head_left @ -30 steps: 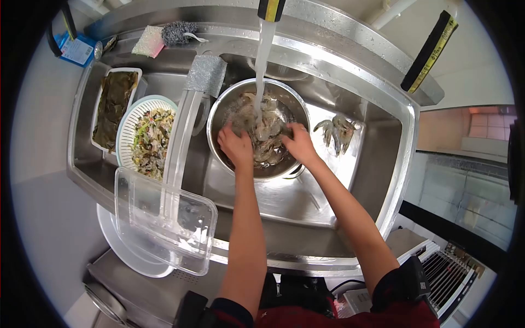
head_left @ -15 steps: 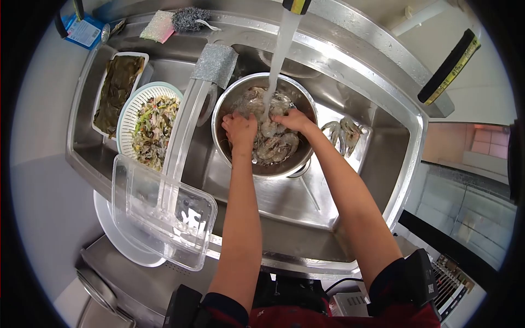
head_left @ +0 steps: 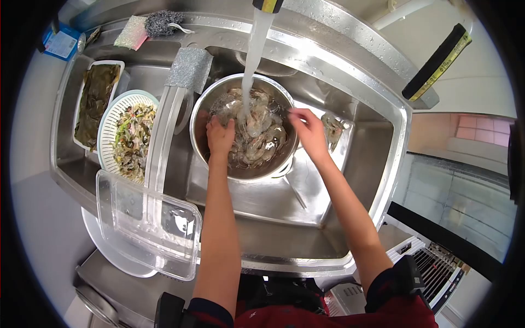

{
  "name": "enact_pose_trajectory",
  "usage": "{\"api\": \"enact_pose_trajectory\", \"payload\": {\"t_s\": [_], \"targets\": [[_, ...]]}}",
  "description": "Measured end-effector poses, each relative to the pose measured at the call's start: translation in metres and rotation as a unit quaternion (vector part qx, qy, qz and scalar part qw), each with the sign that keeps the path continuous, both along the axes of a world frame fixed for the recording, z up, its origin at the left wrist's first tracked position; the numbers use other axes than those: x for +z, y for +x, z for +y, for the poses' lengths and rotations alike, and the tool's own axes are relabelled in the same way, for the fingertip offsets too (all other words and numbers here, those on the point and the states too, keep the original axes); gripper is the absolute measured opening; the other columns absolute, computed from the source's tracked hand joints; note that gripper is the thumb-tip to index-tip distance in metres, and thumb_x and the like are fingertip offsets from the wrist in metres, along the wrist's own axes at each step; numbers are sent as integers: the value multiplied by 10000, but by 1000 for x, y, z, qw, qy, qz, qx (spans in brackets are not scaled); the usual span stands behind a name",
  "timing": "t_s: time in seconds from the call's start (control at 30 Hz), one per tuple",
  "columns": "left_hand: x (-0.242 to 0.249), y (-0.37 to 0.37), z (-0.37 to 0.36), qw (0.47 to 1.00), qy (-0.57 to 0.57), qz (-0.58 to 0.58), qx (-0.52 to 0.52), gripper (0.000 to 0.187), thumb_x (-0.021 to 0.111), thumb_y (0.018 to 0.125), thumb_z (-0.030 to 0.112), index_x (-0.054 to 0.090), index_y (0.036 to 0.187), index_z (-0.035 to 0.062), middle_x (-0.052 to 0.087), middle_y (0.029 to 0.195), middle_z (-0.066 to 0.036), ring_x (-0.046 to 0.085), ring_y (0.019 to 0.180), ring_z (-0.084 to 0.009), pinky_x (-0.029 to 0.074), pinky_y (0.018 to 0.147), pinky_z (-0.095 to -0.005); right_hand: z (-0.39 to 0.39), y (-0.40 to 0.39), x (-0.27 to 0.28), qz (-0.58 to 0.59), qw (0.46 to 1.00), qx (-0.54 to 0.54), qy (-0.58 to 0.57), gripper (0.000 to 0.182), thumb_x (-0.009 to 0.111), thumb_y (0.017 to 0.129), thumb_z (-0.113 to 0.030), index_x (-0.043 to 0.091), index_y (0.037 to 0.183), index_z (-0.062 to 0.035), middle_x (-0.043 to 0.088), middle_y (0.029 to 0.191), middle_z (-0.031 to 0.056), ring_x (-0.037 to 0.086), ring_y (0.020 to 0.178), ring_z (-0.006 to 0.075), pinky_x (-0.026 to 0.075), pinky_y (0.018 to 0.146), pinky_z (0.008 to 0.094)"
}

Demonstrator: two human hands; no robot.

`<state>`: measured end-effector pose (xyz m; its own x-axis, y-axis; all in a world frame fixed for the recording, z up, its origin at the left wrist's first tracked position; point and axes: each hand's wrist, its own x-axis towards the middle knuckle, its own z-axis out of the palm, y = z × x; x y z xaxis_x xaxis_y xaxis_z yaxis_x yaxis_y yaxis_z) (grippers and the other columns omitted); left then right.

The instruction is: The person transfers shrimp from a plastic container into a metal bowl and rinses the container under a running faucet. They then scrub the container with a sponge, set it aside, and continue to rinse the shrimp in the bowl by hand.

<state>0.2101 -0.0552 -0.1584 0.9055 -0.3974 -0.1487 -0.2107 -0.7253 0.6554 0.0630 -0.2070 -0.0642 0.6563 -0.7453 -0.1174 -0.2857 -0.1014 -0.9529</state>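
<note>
A round steel bowl stands in the right sink basin, holding raw shrimp in water. A stream of tap water pours onto them. My left hand reaches inside the bowl's left side, thumb and fingers apart, fingertips touching the water beside the shrimp. At the opposite rim is my right hand, its fingertips pinched together over the edge; what they hold, if anything, is too small to make out. A few loose shrimp lie in the basin right of the bowl, partly behind that hand.
In the left basin sit a strainer of scraps and a white tray with dark leaves. A clear plastic container rests across the sink's front edge, above a white basin. Scrubbers lie behind. A grey cloth drapes the divider.
My right hand has moved out of the shrimp to the bowl's right rim. My left hand stays inside the bowl. The whole view has shifted, so things appear further left.
</note>
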Motion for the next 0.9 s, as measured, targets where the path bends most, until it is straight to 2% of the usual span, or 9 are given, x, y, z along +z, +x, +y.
{"api": "enact_pose_trajectory", "payload": {"t_s": [0.13, 0.23, 0.3, 0.37, 0.43, 0.57, 0.63, 0.77, 0.9], "targets": [[20, -3, 6, 983, -121, 95, 101, 490, 533, 730, 266, 440, 1077, -66, 453, 1057, -220, 442, 984, -343, 336, 867, -353, -19, -82, -11, 8, 983, -170, 61, 112, 500, 782, -80, 554, 859, -19, 551, 787, 22, 487, 705, 93, 397, 623, 202], [28, -10, -3, 988, -103, 43, 109, 472, 527, 733, 247, 441, 1077, -65, 447, 1073, -216, 446, 981, -336, 335, 867, -350, -22, -117, -21, 100, 954, -256, 121, 155, 504, 784, -137, 533, 890, -27, 528, 813, 26, 466, 733, 101, 391, 652, 239], [35, -23, -13, 991, -83, 3, 107, 422, 521, 735, 210, 456, 1047, -67, 455, 1056, -216, 450, 971, -331, 337, 863, -359, -18, -131, -33, 121, 950, -255, 132, 177, 508, 782, -153, 525, 903, -25, 519, 819, 25, 463, 746, 105, 389, 665, 245], [53, -40, -15, 974, -101, -187, 73, 323, 510, 739, 147, 483, 996, -46, 467, 1040, -213, 455, 962, -320, 337, 857, -367, -9, -134, -34, 140, 947, -248, 147, 200, 513, 779, -169, 517, 916, -23, 511, 825, 25, 459, 759, 109, 386, 678, 251], [91, -67, -11, 966, -246, 35, 76, 241, 501, 739, 88, 496, 958, -12, 480, 1023, -196, 451, 971, -309, 339, 848, -362, 5, -135, -31, 156, 956, -204, 143, 207, 483, 791, -171, 499, 958, -49, 522, 912, 33, 478, 875, 129, 381, 757, 287], [115, -119, 16, 942, -281, 167, -81, 209, 510, 740, 63, 498, 942, 12, 530, 930, -145, 517, 864, -293, 398, 755, -330, 35, -128, -22, 72, 920, -217, 319, 283, 468, 788, -174, 431, 1022, -20, 518, 958, 87, 498, 913, 192, 387, 782, 307], [138, -131, 34, 937, -222, 227, -147, 206, 515, 741, 66, 500, 938, 7, 540, 896, -144, 531, 817, -300, 415, 717, -332, 54, -115, -19, 78, 906, -184, 373, 273, 462, 799, -175, 412, 1025, -31, 521, 962, 106, 504, 876, 189, 406, 747, 315], [150, -143, 59, 936, -229, 215, -157, 204, 508, 742, 55, 498, 940, 7, 537, 889, -152, 524, 819, -304, 419, 703, -340, 100, -86, -17, 125, 888, -50, 439, 216, 493, 769, -177, 457, 931, -38, 519, 869, 54, 500, 810, 121, 421, 690, 256], [157, -148, 80, 952, -223, 146, -148, 182, 495, 746, 34, 512, 924, 3, 548, 842, -140, 531, 777, -283, 425, 669, -317, 129, -57, -9, 148, 876, -21, 458, 165, 531, 763, -192, 484, 828, -48, 529, 721, 35, 504, 652, 100, 399, 561, 218]]}}
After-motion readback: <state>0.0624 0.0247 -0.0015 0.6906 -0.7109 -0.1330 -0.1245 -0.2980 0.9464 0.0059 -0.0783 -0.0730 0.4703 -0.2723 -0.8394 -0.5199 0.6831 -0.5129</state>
